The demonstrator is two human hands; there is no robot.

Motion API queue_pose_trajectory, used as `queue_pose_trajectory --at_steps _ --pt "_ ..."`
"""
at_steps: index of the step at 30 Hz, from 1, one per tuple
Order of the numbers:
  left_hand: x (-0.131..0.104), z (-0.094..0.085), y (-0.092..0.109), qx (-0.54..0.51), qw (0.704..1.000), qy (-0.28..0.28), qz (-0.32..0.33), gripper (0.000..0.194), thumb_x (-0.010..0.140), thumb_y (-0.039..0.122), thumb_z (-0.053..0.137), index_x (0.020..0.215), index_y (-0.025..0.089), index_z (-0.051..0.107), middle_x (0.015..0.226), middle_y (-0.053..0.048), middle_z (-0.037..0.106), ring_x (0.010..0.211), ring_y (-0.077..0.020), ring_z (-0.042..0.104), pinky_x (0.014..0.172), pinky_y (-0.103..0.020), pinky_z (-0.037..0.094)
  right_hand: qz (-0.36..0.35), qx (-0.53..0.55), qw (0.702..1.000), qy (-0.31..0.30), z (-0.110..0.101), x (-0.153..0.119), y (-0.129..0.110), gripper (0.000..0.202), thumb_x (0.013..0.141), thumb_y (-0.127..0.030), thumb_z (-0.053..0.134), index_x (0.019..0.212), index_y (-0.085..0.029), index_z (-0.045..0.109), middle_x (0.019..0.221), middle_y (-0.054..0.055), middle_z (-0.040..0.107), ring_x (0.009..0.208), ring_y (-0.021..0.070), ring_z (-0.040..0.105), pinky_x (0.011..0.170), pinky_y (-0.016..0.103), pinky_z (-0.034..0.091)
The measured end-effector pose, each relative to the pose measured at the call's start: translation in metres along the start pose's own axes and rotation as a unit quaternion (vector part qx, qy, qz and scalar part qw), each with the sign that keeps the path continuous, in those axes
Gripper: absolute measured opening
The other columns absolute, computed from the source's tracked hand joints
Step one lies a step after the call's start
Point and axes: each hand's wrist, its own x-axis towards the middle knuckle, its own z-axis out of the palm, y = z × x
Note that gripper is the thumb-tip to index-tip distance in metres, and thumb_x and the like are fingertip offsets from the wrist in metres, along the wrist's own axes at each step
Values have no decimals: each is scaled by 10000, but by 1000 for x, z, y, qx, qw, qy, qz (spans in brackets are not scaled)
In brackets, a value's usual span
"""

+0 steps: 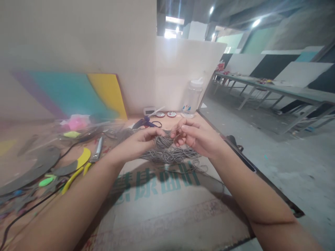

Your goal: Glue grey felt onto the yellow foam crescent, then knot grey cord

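Observation:
A loose heap of grey cord (170, 156) lies tangled on a printed cardboard sheet (167, 209) in front of me. My left hand (148, 137) is closed at the heap's left side, its thumb and fingers round a bunch of the cord. Just to the right, my right hand (193, 134) pinches a thin strand of the cord between thumb and fingertips, above the heap. Both hands are close together, their fingertips nearly meeting. The far ends of the strand cannot be made out.
Scissors with yellow handles (75, 179) lie left of my left forearm, among grey scraps and a black cable. A clear bottle (193, 97) stands by the back panel, near two round tins (171, 114) and a blue tool (146, 122). The table's edge runs along the right.

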Motion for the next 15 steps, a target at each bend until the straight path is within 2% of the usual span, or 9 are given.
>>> queue_pose_trajectory --at_steps 2,4,7,12,15 --pt "0 0 2 -1 1000 -4 -6 235 891 387 643 1012 185 640 1070 -61 646 972 -184 593 877 -305 467 16 23 1000 -11 0 0 0 192 877 -316 683 837 -170 564 690 -8 643 554 71 527 584 241 485" --pt "-1 1 6 -6 1000 4 -18 261 877 410 659 996 178 636 1039 -59 640 938 -177 589 846 -294 467 12 4 1000 -2 -1 -1 -2 172 868 -292 697 869 -175 570 565 -67 530 491 56 441 518 208 425" --pt "-4 1 12 -15 999 30 -34 274 868 422 669 959 166 638 988 -57 632 892 -168 579 800 -281 462 -2 -51 998 23 -5 -3 -6 160 853 -274 713 908 -165 609 512 -95 426 459 47 357 468 192 343" --pt "-8 -7 16 -54 997 51 -37 275 797 411 749 922 181 662 863 -27 643 831 -166 585 785 -291 455 -15 -112 992 60 -19 -8 -20 175 850 -302 711 950 -175 645 489 -101 368 445 53 313 445 205 259" --pt "-7 -11 15 -61 997 46 -16 323 741 449 790 870 169 693 790 -26 638 791 -160 575 760 -285 439 -7 -187 979 78 -26 -11 -28 195 857 -333 700 966 -177 659 504 -83 413 448 59 346 449 217 262"
